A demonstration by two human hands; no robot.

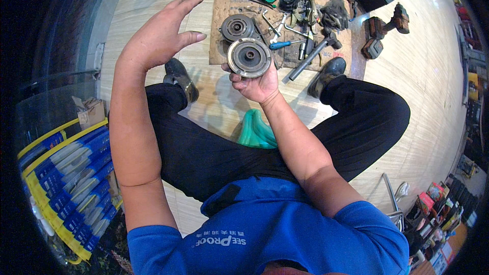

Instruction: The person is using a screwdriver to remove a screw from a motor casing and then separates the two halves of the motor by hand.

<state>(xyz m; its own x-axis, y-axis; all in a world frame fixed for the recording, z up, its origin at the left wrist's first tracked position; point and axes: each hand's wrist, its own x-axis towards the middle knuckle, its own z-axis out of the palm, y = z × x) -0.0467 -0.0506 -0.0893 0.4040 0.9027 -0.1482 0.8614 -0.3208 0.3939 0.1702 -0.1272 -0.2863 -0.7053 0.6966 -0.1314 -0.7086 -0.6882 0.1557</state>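
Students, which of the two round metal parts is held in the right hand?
The lower round part, nearer the body, held in the right hand; the upper round part shows no fingers on it.

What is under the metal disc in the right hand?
Under the disc, the right hand shows at its near edge. Another round part appears beyond, partly overlapped. The disc's underside and anything else there are hidden.

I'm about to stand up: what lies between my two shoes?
In the head view, your right hand holding a metal pulley, then a hammer's handle.
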